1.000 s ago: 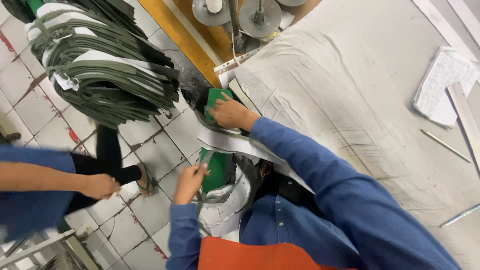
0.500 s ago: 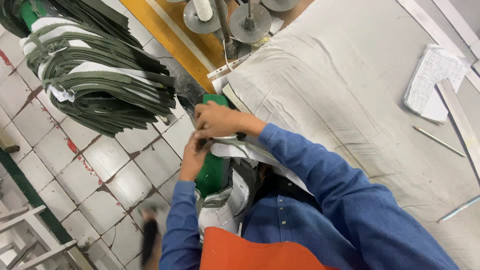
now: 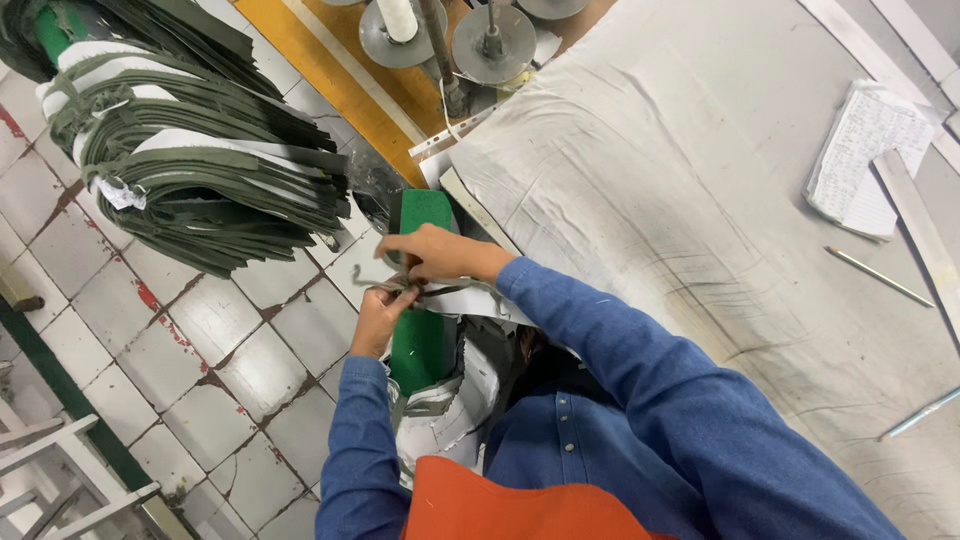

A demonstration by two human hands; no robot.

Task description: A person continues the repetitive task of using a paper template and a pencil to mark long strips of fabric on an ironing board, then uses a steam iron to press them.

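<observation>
Closest to me is an orange apron (image 3: 500,505) and my two blue sleeves, both bent in toward the middle. My left hand (image 3: 378,318) comes up from below with its fingers curled, and its grip is pinching a thin grey-green strip (image 3: 400,290). My right hand (image 3: 432,253) reaches across from the right, palm down, and its grip is pressed together on the same strip, just beside the left one. The two hands are almost touching. The strip runs around a green bundle (image 3: 420,335) of flat cloth pieces that stands between my arms, at the edge of the worktop (image 3: 700,200). The lower part of the bundle is hidden behind white and grey pieces, and my right hand covers part of its top. I cannot tell if the strip is knotted; it is too small to see. Left of my hands is a tiled floor (image 3: 200,350). Further left and up, a big stack of dark green strips (image 3: 200,190) hangs over the floor, cut off at the edge. On the grey worktop far to the right lie a pad of paper (image 3: 865,160) and a pencil (image 3: 880,277). At the far top stand round metal spool holders (image 3: 490,40).
</observation>
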